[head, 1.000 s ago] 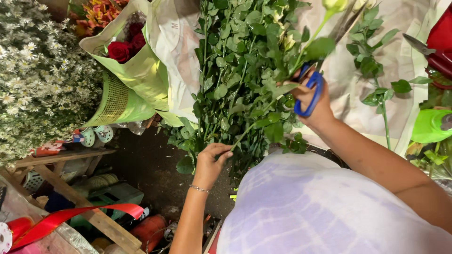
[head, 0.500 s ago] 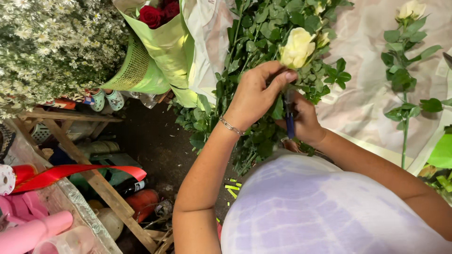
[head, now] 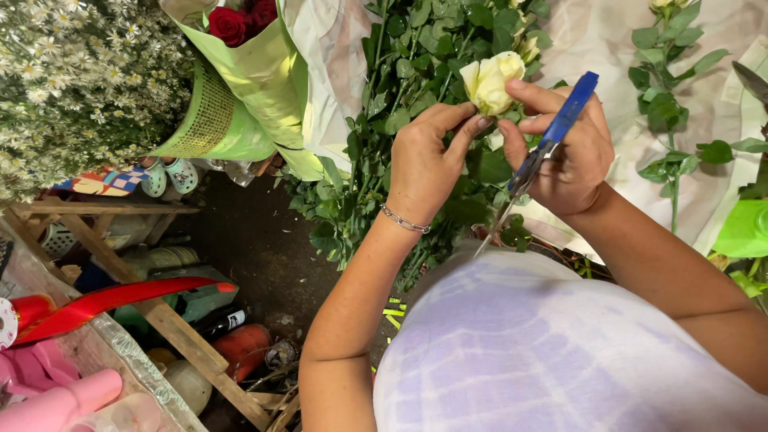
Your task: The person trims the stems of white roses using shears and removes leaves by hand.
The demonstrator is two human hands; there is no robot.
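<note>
Nearest to me is my pale lilac tie-dyed shirt [head: 552,352], with both forearms reaching out over it. My left hand [head: 424,164], a thin silver bracelet [head: 404,220] at its wrist, has its fingers drawn together and pinching the outer petals of a cream-yellow rose bloom [head: 490,80]. My right hand [head: 564,148] is closed around blue-handled scissors [head: 538,156], blades pointing down toward my chest, while its thumb and forefinger touch the same bloom from the other side. The rose sits between my two hands, in front of a thick bunch of leafy green rose stems [head: 400,120]. Farther left stands a green paper wrap holding red roses [head: 240,72], and beyond it a mass of small white daisies [head: 80,80]. Below left lies a red ribbon [head: 112,300] over a wooden frame [head: 172,324].
</note>
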